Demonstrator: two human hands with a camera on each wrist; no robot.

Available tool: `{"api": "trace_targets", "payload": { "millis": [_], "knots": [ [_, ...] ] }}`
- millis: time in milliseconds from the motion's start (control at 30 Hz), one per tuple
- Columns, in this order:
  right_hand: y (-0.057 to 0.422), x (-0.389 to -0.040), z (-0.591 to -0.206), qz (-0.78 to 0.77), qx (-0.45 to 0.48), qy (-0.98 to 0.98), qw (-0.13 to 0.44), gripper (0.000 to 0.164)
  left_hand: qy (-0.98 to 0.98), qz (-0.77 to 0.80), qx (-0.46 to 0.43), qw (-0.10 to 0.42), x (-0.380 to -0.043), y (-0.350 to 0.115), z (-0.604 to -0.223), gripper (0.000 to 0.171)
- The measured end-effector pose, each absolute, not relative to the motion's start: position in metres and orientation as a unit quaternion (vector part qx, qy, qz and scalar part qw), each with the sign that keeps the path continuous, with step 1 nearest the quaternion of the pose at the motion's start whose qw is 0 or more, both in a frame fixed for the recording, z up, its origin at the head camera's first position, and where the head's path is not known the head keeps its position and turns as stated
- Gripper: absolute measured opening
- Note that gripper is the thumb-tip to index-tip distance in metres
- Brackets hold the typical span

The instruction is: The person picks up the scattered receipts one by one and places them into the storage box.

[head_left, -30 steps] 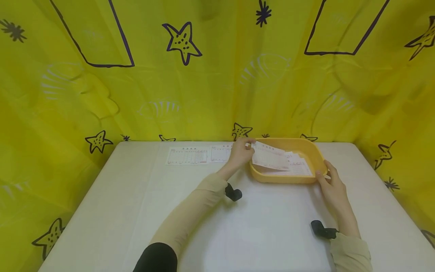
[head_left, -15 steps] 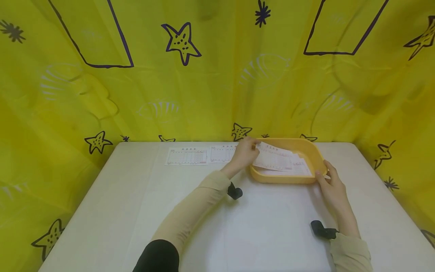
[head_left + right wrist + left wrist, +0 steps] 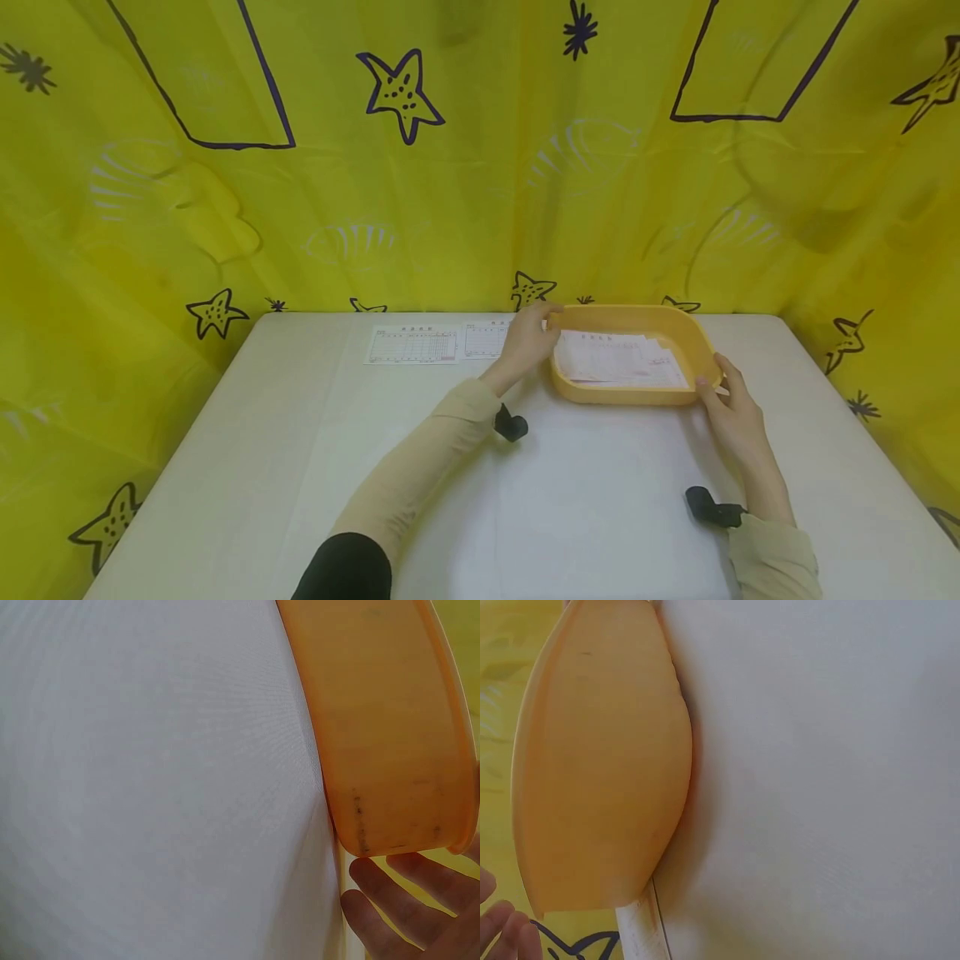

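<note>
A shallow yellow plastic tray point(image 3: 637, 397) stands on the far right part of the table. Several printed paper forms point(image 3: 615, 360) lie overlapped inside it. By the tray's left end is my left hand point(image 3: 527, 340), its fingertips close to the rim with no form in them; the left wrist view shows the fingers point(image 3: 510, 930) just off the tray's corner. My right hand point(image 3: 738, 417) holds the tray's right end, thumb at the rim and fingers around the outside. Two more forms lie flat left of the tray: one whole point(image 3: 411, 345), one point(image 3: 483, 340) partly hidden by my left hand.
A white-covered table point(image 3: 600, 500) spreads below and to both sides of the tray. Yellow patterned curtain point(image 3: 465, 208) hangs along the table's back and sides. Each wrist carries a small black mount point(image 3: 512, 423).
The form that my left hand held tilted over the tray now lies flat on the others inside. My left hand has let go and drawn slightly left. The right hand keeps its place.
</note>
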State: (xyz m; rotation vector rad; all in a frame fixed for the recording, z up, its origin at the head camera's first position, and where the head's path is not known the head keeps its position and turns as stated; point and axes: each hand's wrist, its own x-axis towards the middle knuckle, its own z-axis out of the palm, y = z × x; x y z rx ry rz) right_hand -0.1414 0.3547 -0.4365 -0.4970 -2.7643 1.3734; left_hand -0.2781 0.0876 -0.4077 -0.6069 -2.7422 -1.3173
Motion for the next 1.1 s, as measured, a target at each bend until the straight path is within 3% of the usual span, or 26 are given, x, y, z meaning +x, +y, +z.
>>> {"api": "trace_targets", "payload": {
  "millis": [267,1100],
  "knots": [
    [0.354,-0.141,-0.436,0.438,-0.159,-0.885,0.004,0.073,-0.853,-0.496,-0.162,0.015,-0.277,0.070,-0.416,0.037],
    [0.354,-0.141,-0.437,0.440,-0.152,-0.885,0.016,0.071,-0.826,-0.550,-0.088,0.084,-0.277,-0.010,-0.436,0.030]
  ]
}}
